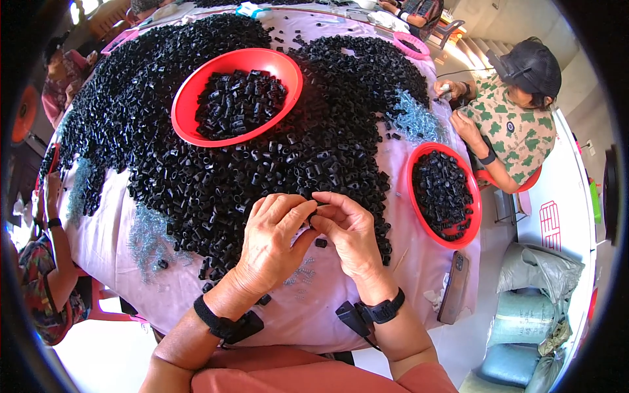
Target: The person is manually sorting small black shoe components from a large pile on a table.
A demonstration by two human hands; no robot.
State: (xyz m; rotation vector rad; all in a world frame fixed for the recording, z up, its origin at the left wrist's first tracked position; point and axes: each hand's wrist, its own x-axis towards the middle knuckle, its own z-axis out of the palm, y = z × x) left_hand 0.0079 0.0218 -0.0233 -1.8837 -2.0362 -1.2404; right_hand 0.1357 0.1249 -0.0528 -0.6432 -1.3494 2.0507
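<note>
Over the near edge of a big heap of small black plastic parts (pixel 216 177), my two hands meet. The fingertips of my left hand (pixel 272 239) and my right hand (pixel 352 236) pinch together at one small black plastic part (pixel 313 216). The fingers cover most of it, so its exact shape is hidden. Thin, pale-blue wiry pieces resembling small springs (pixel 300 274) lie scattered on the cloth below my hands. One loose black part (pixel 321 243) rests just under my right fingers. Each wrist wears a black strap.
A red basin (pixel 295 69) of black parts sits on the heap; another red basin (pixel 413 190) stands at right. A phone (pixel 455 288) and thin stick (pixel 400 259) lie near the right edge. People work around the table, one in a patterned shirt (pixel 508 124). Sacks (pixel 524 321) stand lower right.
</note>
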